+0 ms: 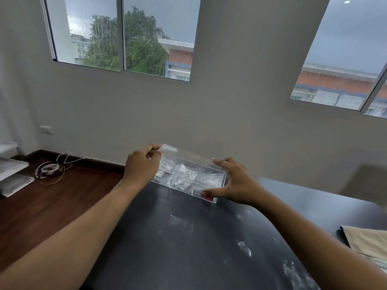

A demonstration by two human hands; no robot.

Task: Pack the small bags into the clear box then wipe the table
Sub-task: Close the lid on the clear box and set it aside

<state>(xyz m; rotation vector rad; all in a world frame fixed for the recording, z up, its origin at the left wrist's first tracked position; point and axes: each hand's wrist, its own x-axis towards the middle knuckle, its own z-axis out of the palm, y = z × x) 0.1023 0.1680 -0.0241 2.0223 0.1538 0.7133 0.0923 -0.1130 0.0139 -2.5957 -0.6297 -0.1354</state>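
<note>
The clear box (188, 174) sits at the far edge of the dark table (188, 248), small bags (184, 170) lying in its compartments. The left hand (142, 164) pinches its far-left lid corner; the right hand (232, 183) spreads wide around its right end. A beige cloth (364, 239) lies at the table's right, white smears (245, 248) between.

Clear box (189, 174) with red label, black table (188, 248) smeared white, beige cloth (366, 239)
</note>
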